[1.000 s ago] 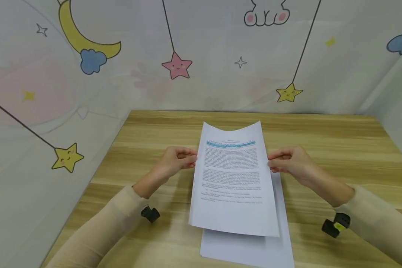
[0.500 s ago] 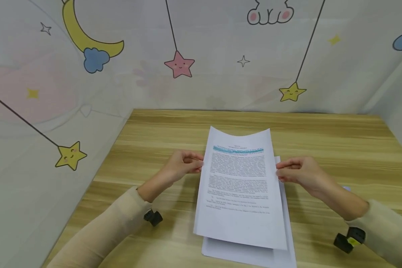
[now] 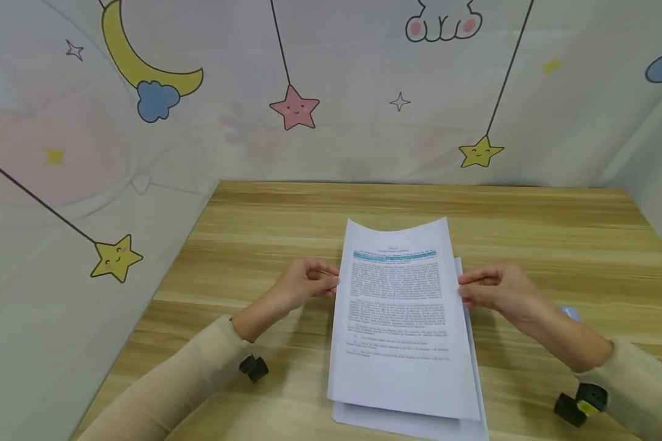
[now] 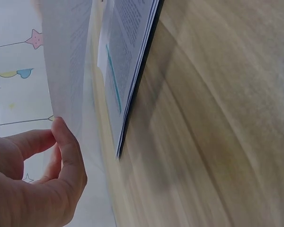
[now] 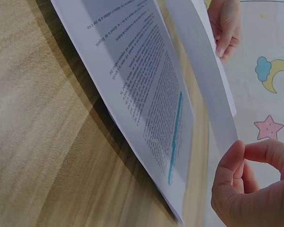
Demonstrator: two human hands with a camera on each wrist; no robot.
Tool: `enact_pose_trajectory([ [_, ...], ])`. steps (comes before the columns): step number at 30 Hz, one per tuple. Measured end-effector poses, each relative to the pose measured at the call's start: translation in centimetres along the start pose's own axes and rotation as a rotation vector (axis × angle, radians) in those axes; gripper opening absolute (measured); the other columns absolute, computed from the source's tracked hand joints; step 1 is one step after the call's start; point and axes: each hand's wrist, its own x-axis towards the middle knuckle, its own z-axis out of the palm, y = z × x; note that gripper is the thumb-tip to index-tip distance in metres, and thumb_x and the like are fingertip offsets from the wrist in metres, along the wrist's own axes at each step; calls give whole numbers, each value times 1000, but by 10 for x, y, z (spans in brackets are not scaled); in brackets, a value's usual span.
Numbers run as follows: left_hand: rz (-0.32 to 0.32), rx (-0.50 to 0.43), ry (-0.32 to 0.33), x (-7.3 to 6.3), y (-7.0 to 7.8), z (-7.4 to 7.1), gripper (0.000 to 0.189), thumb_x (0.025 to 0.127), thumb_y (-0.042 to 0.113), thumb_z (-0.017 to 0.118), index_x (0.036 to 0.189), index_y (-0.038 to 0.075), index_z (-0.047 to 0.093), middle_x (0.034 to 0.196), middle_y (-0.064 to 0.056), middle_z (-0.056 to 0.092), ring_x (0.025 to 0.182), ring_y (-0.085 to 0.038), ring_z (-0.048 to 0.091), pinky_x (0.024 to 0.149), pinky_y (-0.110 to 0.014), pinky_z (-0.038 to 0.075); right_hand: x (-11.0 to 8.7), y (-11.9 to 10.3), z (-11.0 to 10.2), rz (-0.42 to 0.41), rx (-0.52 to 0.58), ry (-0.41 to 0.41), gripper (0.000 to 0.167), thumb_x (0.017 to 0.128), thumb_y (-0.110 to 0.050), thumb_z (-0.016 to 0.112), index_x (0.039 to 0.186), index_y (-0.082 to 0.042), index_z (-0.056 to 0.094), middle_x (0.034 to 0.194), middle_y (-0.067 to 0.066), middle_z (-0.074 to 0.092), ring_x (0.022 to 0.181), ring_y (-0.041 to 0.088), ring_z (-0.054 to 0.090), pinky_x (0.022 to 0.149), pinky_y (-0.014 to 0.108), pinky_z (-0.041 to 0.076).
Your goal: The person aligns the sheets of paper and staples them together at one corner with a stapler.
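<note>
A printed sheet of paper (image 3: 397,312) with a teal-highlighted line near its top is held up between both hands. Its left edge is pinched by the left hand (image 3: 303,285), thumb against fingers. On the opposite edge the right hand (image 3: 502,291) pinches in the same way. Under the sheet a stack of papers (image 3: 477,392) lies on the table, mostly covered in the head view. Both wrist views show a gap between the raised sheet (image 4: 68,61) and the stack (image 5: 132,71), whose top page is also printed and marked in teal.
The wood-grain table (image 3: 265,214) reaches back to a white curtain (image 3: 353,61) printed with stars and a moon. Beside the right forearm a small blue object (image 3: 570,313) is partly hidden. A black wrist camera (image 3: 254,369) sits under the left sleeve, another (image 3: 579,404) under the right.
Both hands have brought the sheet down and slightly to the right, so it covers more of the stack. The small blue object has come out from behind the right forearm.
</note>
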Motion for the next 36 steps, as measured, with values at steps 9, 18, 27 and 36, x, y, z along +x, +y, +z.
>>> enact_pose_trajectory([
  [9,22,16,-19,3,-7,4,18,94,-5,65,109,-14,64,89,-14,70,75,-13,66,81,-40,61,-1,7,-2,13,-17,-2,27,89,-1,73,109,14,65,93,7,71,77,17,68,75,30,61],
  [18,15,15,-32,5,-13,9,17,93,-6,65,108,-15,63,87,-13,70,75,-12,66,80,-39,61,-2,16,-2,15,-31,5,25,88,0,74,107,14,67,91,8,72,73,19,68,72,32,61],
  [27,35,27,-31,7,-21,14,17,92,-8,65,107,-16,63,86,-14,69,73,-11,65,76,-34,62,-1,28,-1,-16,-18,-10,25,86,5,71,106,20,64,82,8,71,68,17,67,68,30,61],
  [36,23,25,-43,6,-18,16,19,92,-8,65,109,-17,62,87,-15,70,73,-11,65,76,-34,62,-3,31,-2,-25,-29,0,28,86,5,72,107,21,63,83,9,71,68,17,67,68,31,61],
])
